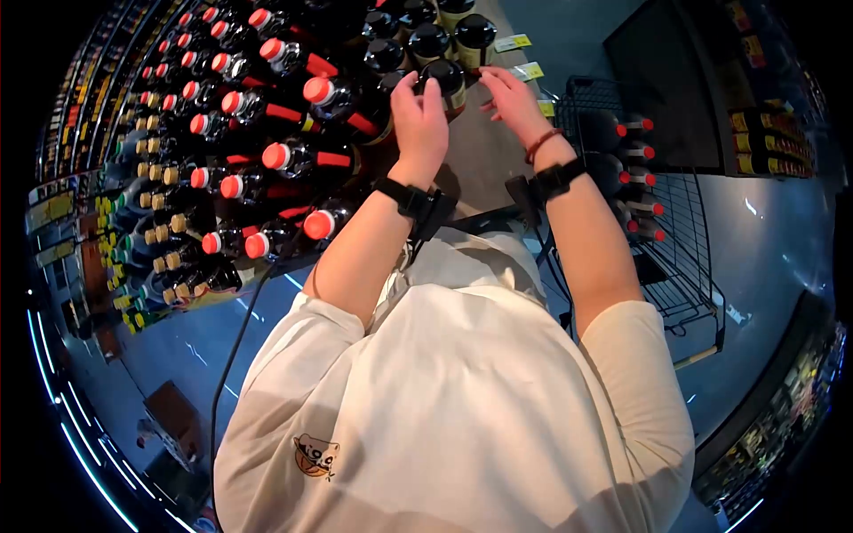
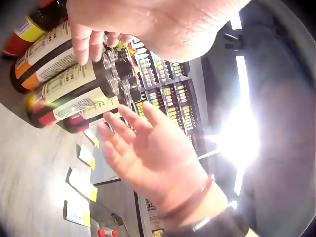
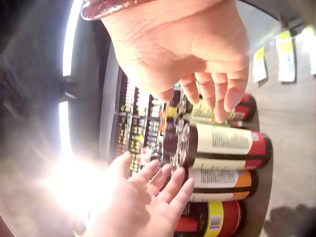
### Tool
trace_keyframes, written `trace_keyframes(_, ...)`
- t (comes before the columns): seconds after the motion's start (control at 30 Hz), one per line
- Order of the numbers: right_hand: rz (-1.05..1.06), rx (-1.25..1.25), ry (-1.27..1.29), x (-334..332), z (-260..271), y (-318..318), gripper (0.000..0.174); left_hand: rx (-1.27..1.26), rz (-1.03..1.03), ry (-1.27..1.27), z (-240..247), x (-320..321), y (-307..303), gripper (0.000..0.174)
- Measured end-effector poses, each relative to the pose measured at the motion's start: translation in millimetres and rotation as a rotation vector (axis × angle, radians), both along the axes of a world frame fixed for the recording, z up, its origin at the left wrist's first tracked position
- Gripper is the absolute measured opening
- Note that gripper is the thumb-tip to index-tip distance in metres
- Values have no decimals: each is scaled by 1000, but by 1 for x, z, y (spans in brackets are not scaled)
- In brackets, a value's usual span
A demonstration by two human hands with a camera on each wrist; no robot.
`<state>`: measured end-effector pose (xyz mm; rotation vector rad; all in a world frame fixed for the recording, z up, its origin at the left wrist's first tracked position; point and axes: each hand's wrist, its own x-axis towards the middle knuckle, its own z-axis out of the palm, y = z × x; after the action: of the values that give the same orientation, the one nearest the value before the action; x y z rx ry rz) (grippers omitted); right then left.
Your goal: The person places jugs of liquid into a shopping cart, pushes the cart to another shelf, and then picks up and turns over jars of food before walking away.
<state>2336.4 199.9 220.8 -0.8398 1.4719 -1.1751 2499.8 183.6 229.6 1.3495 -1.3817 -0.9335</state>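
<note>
Dark glass bottles with cream labels and black caps stand grouped at the shelf's front. My left hand (image 1: 421, 124) is beside the nearest of these bottles (image 1: 451, 82), its fingers loosely extended. In the left wrist view, the fingers of this hand overlap the cream-labelled bottle (image 2: 74, 91). My right hand (image 1: 517, 105), above a red bracelet, is on the other side of that bottle, fingers relaxed and spread. Seen from the right wrist, both palms face the bottle group, with one labelled bottle (image 3: 224, 145) between them. Neither hand grips anything.
Many red-capped dark bottles (image 1: 275, 157) crowd the display to the left. Price tags (image 1: 526, 71) line the shelf edge. At right stands a wire shopping cart (image 1: 689, 235) holding several red-capped bottles (image 1: 606, 169). A cable (image 1: 233, 355) hangs by the left arm.
</note>
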Motion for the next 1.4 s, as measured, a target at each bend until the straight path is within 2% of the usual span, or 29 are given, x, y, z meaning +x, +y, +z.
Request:
trace_keyframes(0.03, 25, 7, 5, 15, 3, -14, 33, -67, -18, -118, -24, 5, -13, 51)
trace_keyframes(0.07, 30, 31, -30, 27, 5, -26, 34, -81, -44, -77, -23, 0, -11, 54)
trace_keyframes(0.13, 44, 63, -54, 43, -3, -32, 35, -69, -83, -82, -20, -5, -7, 52)
trace_keyframes(0.2, -31, -59, -13, 44, -17, -22, 35, 26, -93, -31, -5, 1, 3, 49)
trace_keyframes(0.23, -16, 5, 20, 41, -18, -10, 37, 152, -100, -68, 6, 7, 10, 46)
trace_keyframes(0.33, -179, 201, -247, 50, 1, 20, 36, 193, 3, 75, 0, 2, 24, 50)
trace_keyframes(0.37, -195, 213, -251, 51, -7, 25, 36, 333, -39, 104, -2, -1, 27, 57)
trace_keyframes(0.43, -52, 155, -453, 49, -30, 33, 37, 432, -108, 111, -22, -7, 31, 59)
trace_keyframes(0.47, 21, 112, -384, 49, -34, 37, 39, 516, -156, 119, -22, -11, 32, 62)
trace_keyframes(0.5, 37, 56, -265, 47, -37, 42, 38, 408, -159, -37, -21, -14, 39, 61)
trace_keyframes(0.53, 52, 2, -149, 44, -40, 50, 37, 411, -172, -45, -20, -18, 47, 61)
trace_keyframes(0.6, 13, -72, -125, 35, -53, 66, 35, 383, -175, -99, -9, -25, 63, 60)
trace_keyframes(0.63, -12, -144, -91, 28, -59, 75, 33, 368, -185, -95, -5, -33, 72, 53)
trace_keyframes(0.67, -35, -143, -95, 20, -50, 87, 33, 370, -207, -104, 1, -40, 81, 53)
trace_keyframes(0.73, -104, -384, 107, 1, -16, 116, 30, 101, -341, -41, 13, -56, 98, 47)
trace_keyframes(0.8, -193, -539, 142, -20, 7, 142, 28, -192, -468, 24, 14, -75, 103, 43)
trace_keyframes(0.87, -249, -608, 257, -44, 15, 166, 22, 322, -590, 424, 22, -106, 106, 51)
trace_keyframes(0.9, -280, -576, 450, -59, 10, 178, 17, 335, -610, 414, 23, -122, 107, 51)
trace_keyframes(0.97, -355, -524, 540, -81, -3, 191, 17, 489, -781, 592, 15, -160, 109, 59)
trace_keyframes(1.0, -410, -487, 631, -92, -8, 197, 19, 569, -834, 570, 7, -177, 113, 66)
trace_keyframes(1.07, -500, -375, 554, -113, -25, 213, 26, 700, -867, 468, -20, -208, 126, 68)
trace_keyframes(1.13, -612, -316, 252, -133, -46, 227, 38, 827, -849, 401, -51, -233, 141, 70)
trace_keyframes(1.17, -647, -299, 300, -144, -62, 235, 49, 885, -835, 325, -60, -245, 149, 70)
trace_keyframes(1.2, -681, -188, 299, -154, -70, 244, 53, 935, -821, 249, -69, -259, 157, 70)
trace_keyframes(1.27, -804, -189, 25, -172, -116, 251, 47, 911, -812, 192, -95, -285, 170, 68)
trace_keyframes(1.3, -770, -87, 152, -187, -136, 253, 39, 863, -851, 5, -106, -298, 172, 67)
trace_keyframes(1.33, -760, -25, 59, -200, -157, 253, 29, 808, -881, -181, -117, -310, 172, 67)
trace_keyframes(1.4, -727, -14, -82, -220, -196, 249, 24, 740, -866, -396, -143, -335, 168, 60)
